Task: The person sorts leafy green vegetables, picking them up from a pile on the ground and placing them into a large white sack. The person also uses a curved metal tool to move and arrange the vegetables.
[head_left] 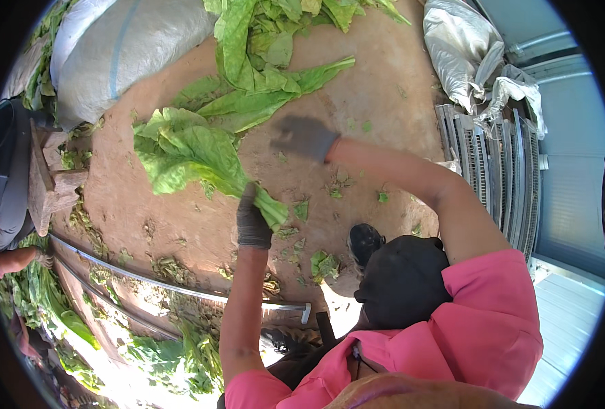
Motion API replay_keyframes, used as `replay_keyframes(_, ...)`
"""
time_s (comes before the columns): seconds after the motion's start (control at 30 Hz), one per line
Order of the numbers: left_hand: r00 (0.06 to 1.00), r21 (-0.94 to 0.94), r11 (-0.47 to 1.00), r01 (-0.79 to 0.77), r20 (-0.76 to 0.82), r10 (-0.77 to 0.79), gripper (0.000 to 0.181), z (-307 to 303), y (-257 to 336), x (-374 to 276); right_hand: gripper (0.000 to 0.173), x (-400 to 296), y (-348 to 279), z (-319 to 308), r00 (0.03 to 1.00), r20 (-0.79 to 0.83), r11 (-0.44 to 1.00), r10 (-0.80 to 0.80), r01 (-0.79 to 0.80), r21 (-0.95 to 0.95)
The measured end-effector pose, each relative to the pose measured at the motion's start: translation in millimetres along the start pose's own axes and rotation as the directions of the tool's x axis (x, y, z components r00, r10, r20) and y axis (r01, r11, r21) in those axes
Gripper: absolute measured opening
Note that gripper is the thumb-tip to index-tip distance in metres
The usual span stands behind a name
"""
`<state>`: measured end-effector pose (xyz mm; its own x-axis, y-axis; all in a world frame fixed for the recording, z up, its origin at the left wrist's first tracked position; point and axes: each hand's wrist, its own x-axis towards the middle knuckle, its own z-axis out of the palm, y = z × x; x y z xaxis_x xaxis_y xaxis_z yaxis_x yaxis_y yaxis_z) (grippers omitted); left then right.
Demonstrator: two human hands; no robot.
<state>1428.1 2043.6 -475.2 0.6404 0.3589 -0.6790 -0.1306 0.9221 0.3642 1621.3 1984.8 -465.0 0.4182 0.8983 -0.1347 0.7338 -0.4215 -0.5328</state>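
My left hand (254,220), in a dark grey glove, grips a small bunch of broad green tobacco leaves (195,148) by the stalk ends. The leaf blades fan out away from me, up and to the left. My right hand (305,138), gloved too and blurred by motion, is over the dirt floor with its fingers apart and nothing visible in them. Just beyond it lies a loose tobacco leaf (261,107), its stalk pointing right. Farther off is a heap of tobacco leaves (282,30).
A stuffed woven sack (138,51) lies far left, near a wooden bench (44,179) and a seated person (11,204). A long metal rack bar with tines (179,278) crosses at lower left. Stacked metal racks (491,168) and white sacks (461,46) line the right wall.
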Motion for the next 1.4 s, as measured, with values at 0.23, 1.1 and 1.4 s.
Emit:
replay_keyframes(0.23,0.951,0.108,0.946,-0.306,0.075,0.299,0.025,5,37,-16,0.049,63,140,-32,0.959,-0.281,0.862,0.029,-0.167,-0.478)
replay_keyframes(1.1,0.968,0.09,0.969,-0.228,-0.089,0.236,0.019,-8,-16,-25,0.037,106,35,23,0.912,-0.391,0.987,0.127,-0.156,-0.043)
replay_keyframes(1.4,0.817,0.147,0.846,-0.512,-0.219,0.533,0.018,-7,67,-32,0.046,12,-44,17,0.933,0.35,0.993,-0.084,0.05,0.107)
